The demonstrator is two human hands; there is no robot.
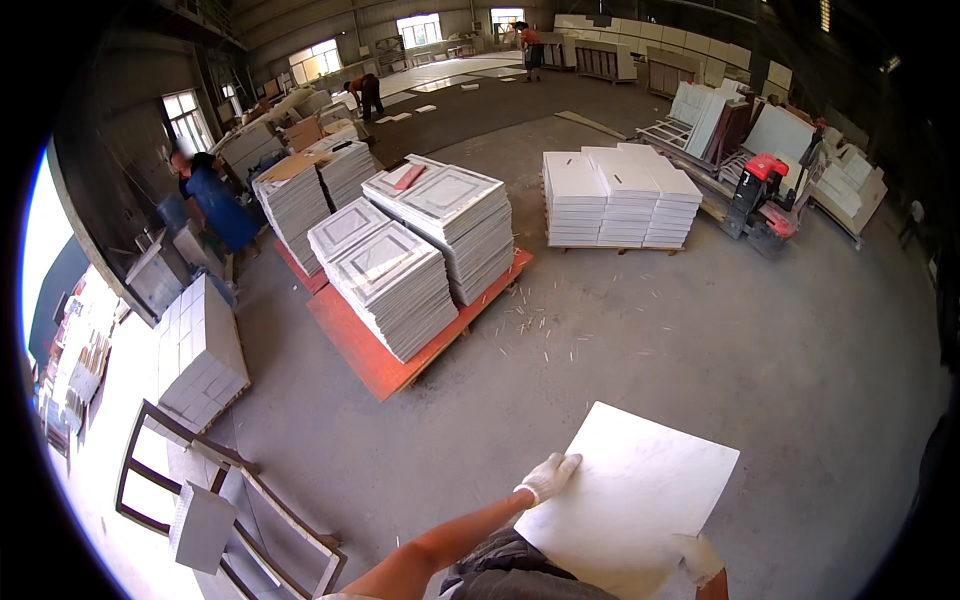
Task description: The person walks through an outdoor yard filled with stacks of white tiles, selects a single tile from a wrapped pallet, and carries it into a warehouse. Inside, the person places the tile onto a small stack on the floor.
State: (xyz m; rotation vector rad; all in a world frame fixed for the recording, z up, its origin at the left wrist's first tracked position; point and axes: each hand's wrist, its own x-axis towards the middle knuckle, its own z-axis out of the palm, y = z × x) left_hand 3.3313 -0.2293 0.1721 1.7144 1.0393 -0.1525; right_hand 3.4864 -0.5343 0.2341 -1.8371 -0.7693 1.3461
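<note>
A white, square-cornered tile [635, 485] with a smooth face is held in front of me, tilted, low in the head view. My left hand [550, 478], in a white knit glove, is closed around its left edge. At the near right corner my right hand [703, 558], also gloved, grips the tile; its fingers are partly hidden and hard to make out. The tile is off the floor, close against my dark clothing.
Ahead stand stacked framed panels [390, 262] on an orange pallet [345, 345], and a stack of white slabs [615, 200]. A red pallet truck [768, 190] is at right. A metal frame [285, 510] and stacked blocks [200, 345] stand left. Several people work farther off.
</note>
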